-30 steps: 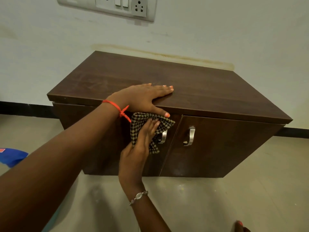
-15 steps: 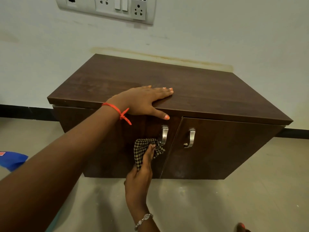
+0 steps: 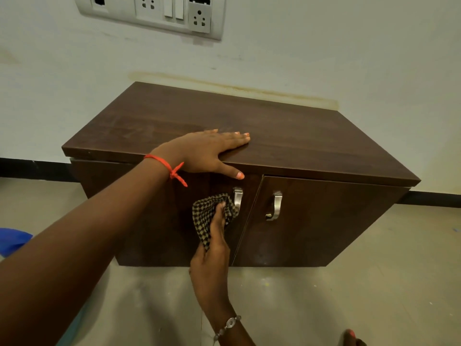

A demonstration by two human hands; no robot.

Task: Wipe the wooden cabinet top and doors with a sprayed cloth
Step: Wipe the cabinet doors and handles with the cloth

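Note:
A low dark wooden cabinet point(image 3: 311, 136) stands on the floor against a pale wall. It has two doors, each with a metal handle. My left hand point(image 3: 207, 152) lies flat on the front edge of the top, fingers spread, thumb over the edge. My right hand point(image 3: 212, 258) presses a black-and-tan checked cloth point(image 3: 204, 216) against the left door point(image 3: 154, 216), just left of its handle point(image 3: 237, 199). The right door point(image 3: 324, 221) and its handle point(image 3: 274, 206) are untouched.
A switch and socket panel point(image 3: 159, 13) is on the wall above the cabinet. A blue object point(image 3: 12, 239) lies on the floor at the far left. A toe point(image 3: 351, 338) shows at the bottom right. Beige floor stretches in front.
My right hand has slid the cloth down the left door from under the top edge to beside the handle. My left hand has stayed in place on the top.

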